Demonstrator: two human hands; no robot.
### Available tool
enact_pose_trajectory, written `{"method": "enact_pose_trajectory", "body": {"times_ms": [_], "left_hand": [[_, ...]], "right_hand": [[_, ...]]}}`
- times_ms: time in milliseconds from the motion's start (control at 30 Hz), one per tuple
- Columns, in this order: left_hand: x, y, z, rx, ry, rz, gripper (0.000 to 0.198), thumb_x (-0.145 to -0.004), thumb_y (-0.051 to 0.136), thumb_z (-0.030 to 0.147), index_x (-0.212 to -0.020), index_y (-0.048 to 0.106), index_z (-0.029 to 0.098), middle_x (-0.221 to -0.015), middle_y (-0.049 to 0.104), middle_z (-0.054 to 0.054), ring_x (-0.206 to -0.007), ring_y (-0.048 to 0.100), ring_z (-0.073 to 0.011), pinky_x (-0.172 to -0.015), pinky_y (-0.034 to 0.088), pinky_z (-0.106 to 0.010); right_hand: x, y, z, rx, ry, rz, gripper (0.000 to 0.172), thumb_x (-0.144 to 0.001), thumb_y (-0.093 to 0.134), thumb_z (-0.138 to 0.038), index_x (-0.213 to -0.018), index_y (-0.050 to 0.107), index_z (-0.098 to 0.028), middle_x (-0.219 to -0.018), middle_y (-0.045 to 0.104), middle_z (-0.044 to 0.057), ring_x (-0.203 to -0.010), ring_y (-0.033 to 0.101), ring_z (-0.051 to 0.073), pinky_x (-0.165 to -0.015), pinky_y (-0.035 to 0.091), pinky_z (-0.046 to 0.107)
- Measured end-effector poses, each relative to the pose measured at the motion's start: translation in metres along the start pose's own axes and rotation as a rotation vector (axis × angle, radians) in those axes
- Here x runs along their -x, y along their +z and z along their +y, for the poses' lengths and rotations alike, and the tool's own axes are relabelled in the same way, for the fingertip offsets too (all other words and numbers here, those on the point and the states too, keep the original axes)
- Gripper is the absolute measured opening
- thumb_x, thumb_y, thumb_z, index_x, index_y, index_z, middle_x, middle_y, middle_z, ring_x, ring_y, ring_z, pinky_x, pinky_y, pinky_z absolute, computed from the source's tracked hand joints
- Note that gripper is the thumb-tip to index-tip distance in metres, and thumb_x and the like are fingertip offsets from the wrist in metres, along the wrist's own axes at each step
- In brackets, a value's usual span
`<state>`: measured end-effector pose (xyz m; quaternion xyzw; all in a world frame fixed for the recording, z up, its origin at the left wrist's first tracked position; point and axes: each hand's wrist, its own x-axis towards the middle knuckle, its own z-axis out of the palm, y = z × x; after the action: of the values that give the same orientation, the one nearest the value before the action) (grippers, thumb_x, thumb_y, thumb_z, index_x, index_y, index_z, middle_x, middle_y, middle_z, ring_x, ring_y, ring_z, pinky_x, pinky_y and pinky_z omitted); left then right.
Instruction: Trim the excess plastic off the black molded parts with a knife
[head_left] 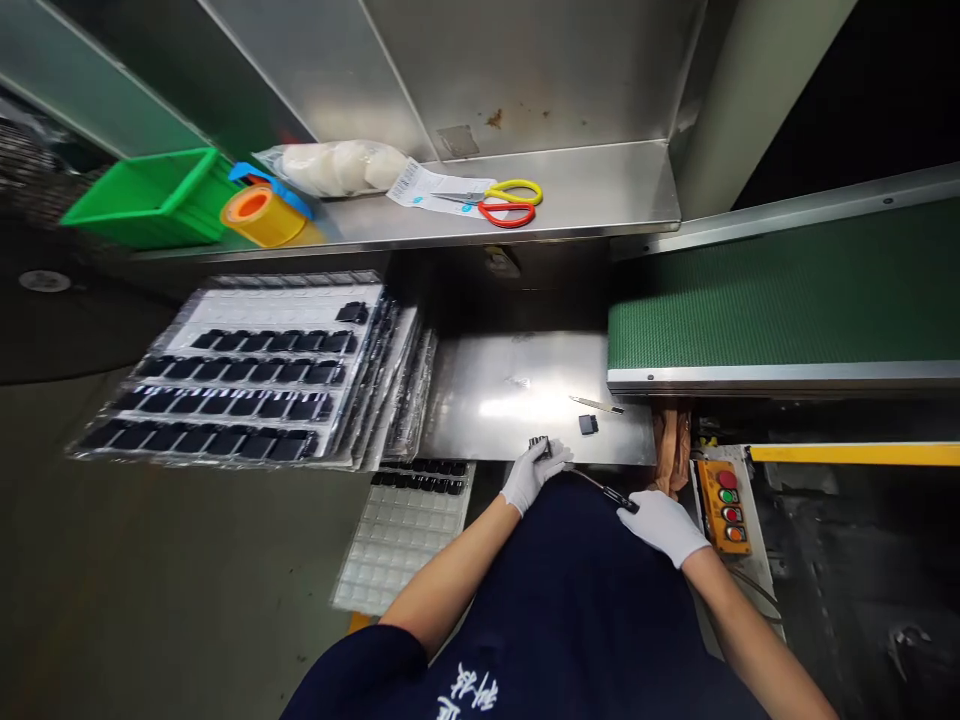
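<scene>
Left hand [532, 477], gloved in white, pinches a small black part [538, 447] between thumb and fingers at the near edge of the steel worktop [517, 400]. Right hand [664, 527], also gloved, lies closed around a slim black tool [619, 497], its fine tip pointing toward the pinched part; what kind of tool it is, I can't tell at this size. A steady pinch by the part's edges, with both wrists kept low, looks the safest way to work here.

Just beyond the hands lie a loose black block [589, 425] and a thin metal strip [596, 404]. To the left, clear trays [225, 390] of black parts sit in a stack, with a clear blister tray [401, 545] nearer the body. A green conveyor belt [780, 290] runs along the right, above an orange button box [724, 505]. The steel shelf [570, 190] behind carries red-and-yellow-handled scissors [510, 203], an orange tape roll [262, 218], and a bag of white padding [334, 168]. A green bin [150, 200] stands at its left end.
</scene>
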<state>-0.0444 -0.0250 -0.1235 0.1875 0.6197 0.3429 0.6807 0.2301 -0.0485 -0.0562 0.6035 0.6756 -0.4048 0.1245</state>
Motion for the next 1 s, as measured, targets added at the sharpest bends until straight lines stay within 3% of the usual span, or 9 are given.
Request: {"method": "enact_pose_trajectory", "body": {"times_ms": [100, 233, 400, 633, 800, 1000], "left_hand": [[-0.004, 0.003, 0.001, 0.192, -0.047, 0.004, 0.041, -0.104, 0.048, 0.05, -0.11, 0.068, 0.015, -0.114, 0.076, -0.017, -0.102, 0.078, -0.0227, -0.084, 0.066, -0.031], [0.002, -0.01, 0.015, 0.379, -0.086, -0.001, 0.032, -0.103, 0.056, 0.04, -0.102, 0.069, 0.011, -0.103, 0.078, -0.017, -0.081, 0.079, -0.0191, -0.063, 0.063, -0.023], [0.021, -0.032, 0.04, 0.541, -0.076, 0.015, 0.025, -0.1, 0.063, 0.033, -0.1, 0.07, 0.009, -0.09, 0.077, -0.013, -0.066, 0.075, -0.0181, -0.055, 0.061, -0.025], [0.057, -0.037, 0.07, 0.729, -0.098, -0.1, 0.031, -0.102, 0.058, 0.037, -0.1, 0.069, 0.008, -0.093, 0.074, -0.015, -0.068, 0.07, -0.0179, -0.057, 0.058, -0.028], [0.081, -0.03, 0.09, 0.788, -0.113, -0.213, 0.039, -0.103, 0.054, 0.045, -0.096, 0.069, 0.01, -0.081, 0.066, -0.009, -0.066, 0.063, -0.0182, -0.061, 0.054, -0.03], [0.094, -0.021, 0.108, 0.789, -0.123, -0.357, 0.045, -0.099, 0.056, 0.054, -0.088, 0.067, 0.012, -0.077, 0.062, -0.008, -0.062, 0.057, -0.0172, -0.055, 0.047, -0.028]], "right_hand": [[-0.009, 0.017, 0.025, -0.098, 0.008, 0.053, 0.034, -0.088, 0.061, -0.05, -0.079, 0.072, -0.019, -0.084, 0.074, 0.008, -0.081, 0.069, 0.023, -0.07, 0.041, 0.03], [-0.025, 0.048, 0.065, -0.288, 0.014, 0.191, 0.041, -0.088, 0.062, -0.058, -0.077, 0.068, -0.019, -0.092, 0.071, 0.009, -0.09, 0.066, 0.024, -0.08, 0.047, 0.033], [-0.059, 0.087, 0.09, -0.627, 0.05, 0.357, 0.032, -0.095, 0.064, -0.048, -0.103, 0.069, -0.017, -0.104, 0.072, 0.007, -0.1, 0.067, 0.022, -0.095, 0.053, 0.04], [-0.104, 0.098, 0.061, -0.969, 0.202, 0.557, 0.033, -0.1, 0.064, -0.043, -0.119, 0.065, -0.015, -0.114, 0.068, 0.007, -0.097, 0.067, 0.019, -0.086, 0.059, 0.039], [-0.099, 0.082, 0.021, -1.097, 0.178, 0.467, 0.035, -0.101, 0.065, -0.041, -0.125, 0.064, -0.016, -0.118, 0.068, 0.008, -0.097, 0.068, 0.019, -0.083, 0.061, 0.038], [-0.075, 0.045, -0.009, -1.088, 0.172, 0.382, 0.033, -0.101, 0.065, -0.039, -0.125, 0.065, -0.018, -0.121, 0.067, 0.008, -0.101, 0.068, 0.019, -0.085, 0.061, 0.037]]}}
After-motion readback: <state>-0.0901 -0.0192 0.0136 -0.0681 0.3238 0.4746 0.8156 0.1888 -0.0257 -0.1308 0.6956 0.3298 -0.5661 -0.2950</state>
